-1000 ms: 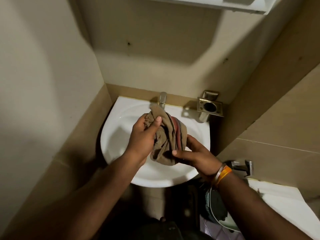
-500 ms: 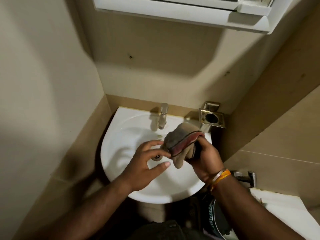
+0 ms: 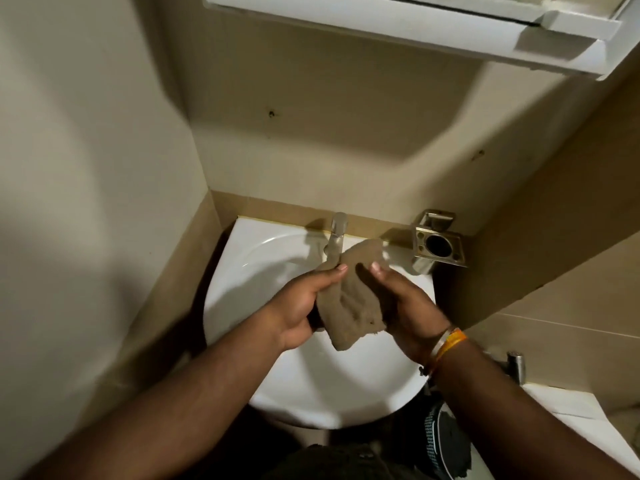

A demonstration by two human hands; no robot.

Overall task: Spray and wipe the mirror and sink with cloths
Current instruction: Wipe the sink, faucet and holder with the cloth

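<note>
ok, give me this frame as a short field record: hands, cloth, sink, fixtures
left hand: grips cloth's left side
right hand: grips cloth's right side
cloth: brown, bunched, held between both hands above the basin
sink: white, round basin
tap: at back rim, no water visible
metal holder: on the wall right of tap
cabinet: white, above

A matt, nubbly brown cloth (image 3: 349, 303) is hanging over a glossy white ceramic sink (image 3: 311, 386); the tap (image 3: 336, 237) and holder (image 3: 438, 245) are showing brushed metal.
</note>
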